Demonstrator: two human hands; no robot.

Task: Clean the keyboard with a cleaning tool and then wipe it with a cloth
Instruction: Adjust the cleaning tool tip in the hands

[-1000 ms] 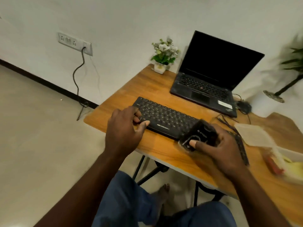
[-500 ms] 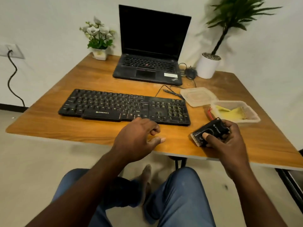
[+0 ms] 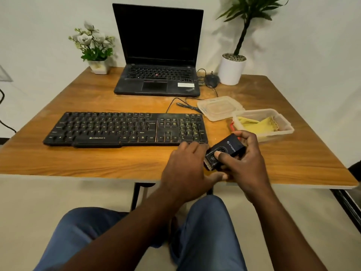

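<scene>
The keyboard (image 3: 125, 128) is laid flat across the middle of the table (image 3: 97, 159), its long side parallel to the near edge. It is judged rigid but light enough to slide, so it is best steadied at a bare end of its frame, not on the keys.

The cleaning tool (image 3: 228, 150), a small black block, is held just right of the keyboard's near right corner. It is gripped by the right hand (image 3: 246, 167), with the fingers curled round its body and the thumb laid on a round control on top. It is judged hard, light and smooth.

The left hand (image 3: 185, 171) is held beside it, fingers loosely spread, with nothing in it.

The yellow cloth (image 3: 257, 124), judged soft and limp, is lying in an open container (image 3: 287, 128) to the far right of the tool.

Further off, a laptop (image 3: 158, 55) is flanked by 2 potted plants. A lid (image 3: 218, 108), a mouse (image 3: 212, 80) and a cable (image 3: 175, 101) are seen beyond the keyboard's right end. The cable may drag if the keyboard is shifted.
</scene>
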